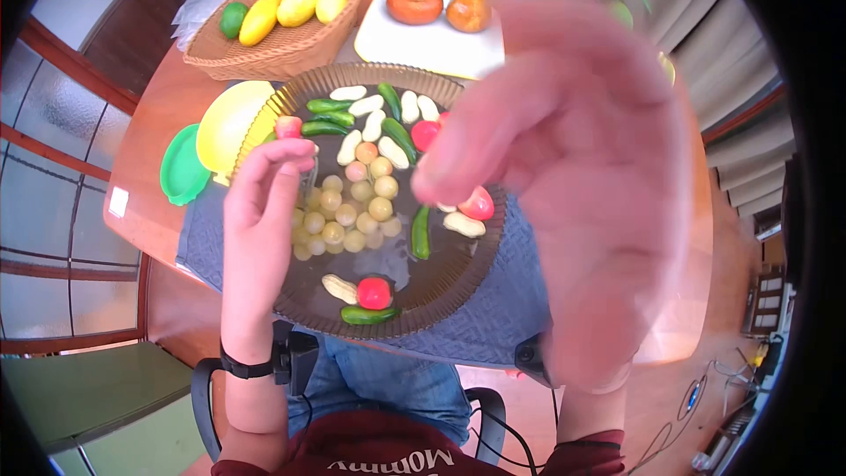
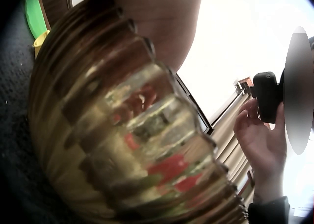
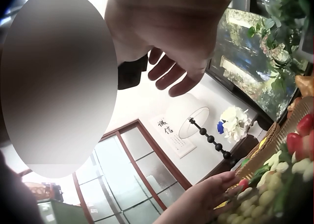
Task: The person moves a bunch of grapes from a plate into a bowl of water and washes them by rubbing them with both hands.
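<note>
My left hand (image 1: pixel 264 207) is at the left rim of a ribbed, see-through brown plate (image 1: pixel 480 278), its fingers bent over the edge close to a small red-and-pale piece (image 1: pixel 288 127). In the right wrist view the fingers of that hand (image 3: pixel 208 194) look relaxed beside the plate. My right hand (image 1: pixel 599 176) is raised large and blurred before the head camera, thumb and fingers apart. The left wrist view shows it beside a black device (image 2: pixel 266 94) at head height. On the plate are pale green grapes (image 1: pixel 339 216), peanuts (image 1: pixel 464 225), small cucumbers (image 1: pixel 420 234) and red radish-like pieces (image 1: pixel 374 293).
Behind the plate stands a wicker basket (image 1: pixel 203 57) with lemons, a mango and a green fruit. A white board (image 1: pixel 379 44) carries a persimmon-like fruit (image 1: pixel 414 3) and a pear (image 1: pixel 468 7). Yellow (image 1: pixel 231 128) and green (image 1: pixel 185 166) dishes lie at left; a blue cloth (image 1: pixel 520 273) is underneath.
</note>
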Demonstrator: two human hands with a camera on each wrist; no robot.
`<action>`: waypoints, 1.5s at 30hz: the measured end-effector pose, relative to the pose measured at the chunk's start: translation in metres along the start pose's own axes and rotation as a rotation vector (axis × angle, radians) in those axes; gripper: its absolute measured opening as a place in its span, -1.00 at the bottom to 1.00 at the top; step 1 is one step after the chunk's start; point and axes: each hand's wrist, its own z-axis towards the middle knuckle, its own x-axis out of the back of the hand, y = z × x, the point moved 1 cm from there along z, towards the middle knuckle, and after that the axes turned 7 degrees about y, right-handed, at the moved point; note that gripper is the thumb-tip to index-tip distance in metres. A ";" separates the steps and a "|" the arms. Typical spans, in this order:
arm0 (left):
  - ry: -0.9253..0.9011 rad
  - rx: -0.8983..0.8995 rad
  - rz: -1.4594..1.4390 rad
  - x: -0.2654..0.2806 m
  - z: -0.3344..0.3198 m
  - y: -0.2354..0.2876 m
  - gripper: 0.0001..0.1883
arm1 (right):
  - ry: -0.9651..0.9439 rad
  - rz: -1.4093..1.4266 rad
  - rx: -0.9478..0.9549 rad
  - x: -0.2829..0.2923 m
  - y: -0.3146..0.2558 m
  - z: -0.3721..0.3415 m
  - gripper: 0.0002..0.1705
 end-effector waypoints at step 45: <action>-0.502 -0.139 0.615 -0.001 -0.011 -0.003 -0.29 | -0.728 -1.173 -0.068 -0.006 0.074 -0.007 -0.26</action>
